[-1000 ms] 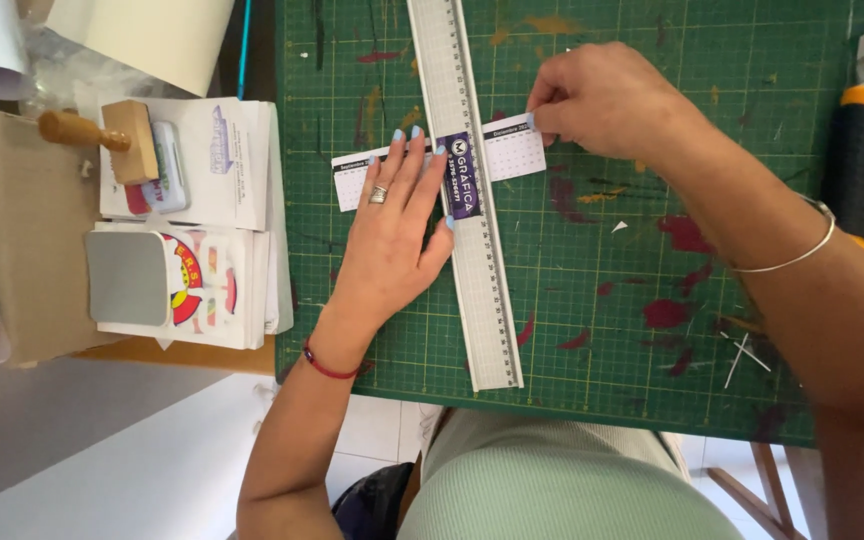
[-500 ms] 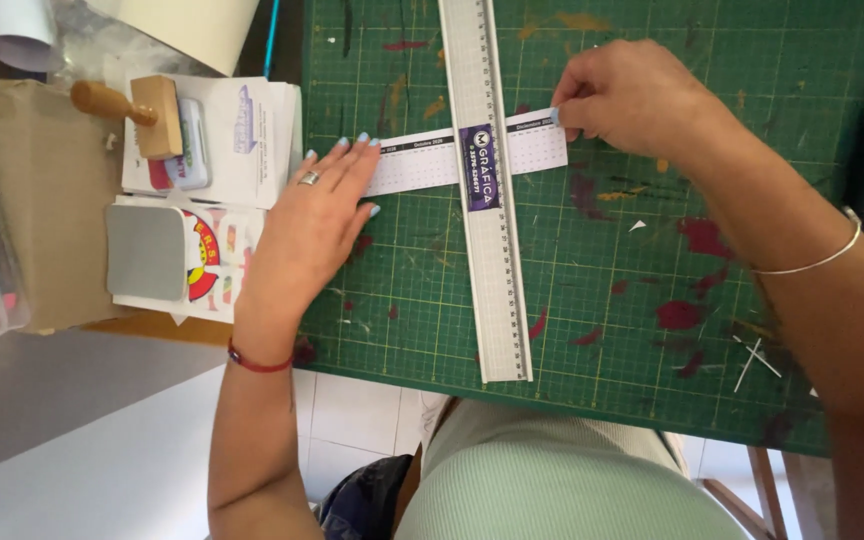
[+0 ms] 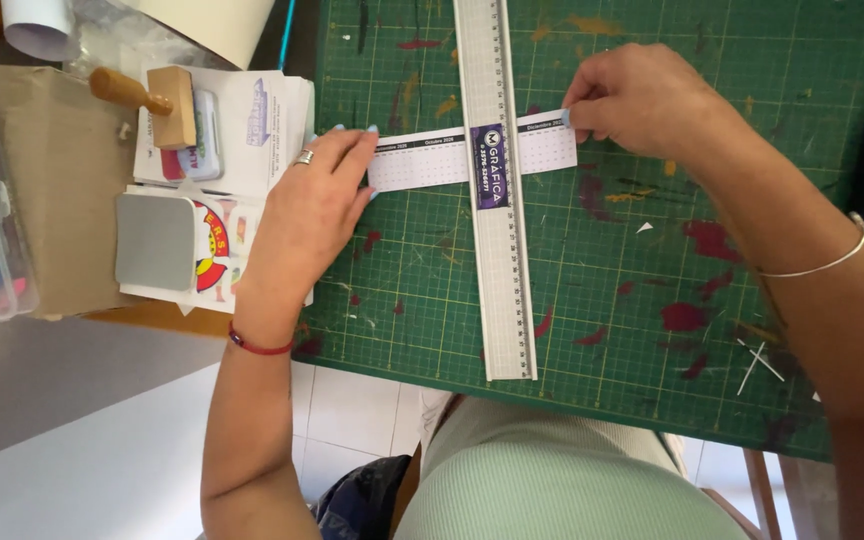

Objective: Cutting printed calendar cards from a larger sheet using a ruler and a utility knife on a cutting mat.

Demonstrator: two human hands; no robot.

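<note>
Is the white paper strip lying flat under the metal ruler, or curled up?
Flat: the white paper strip lies spread on the green cutting mat, crossing under the metal ruler, each end pinned by left hand and right hand.

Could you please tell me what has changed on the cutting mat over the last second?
The left hand slid off the metal ruler to the paper strip's left end. The right hand still pinches the strip's right end; the ruler stays across the strip on the green mat.
</note>
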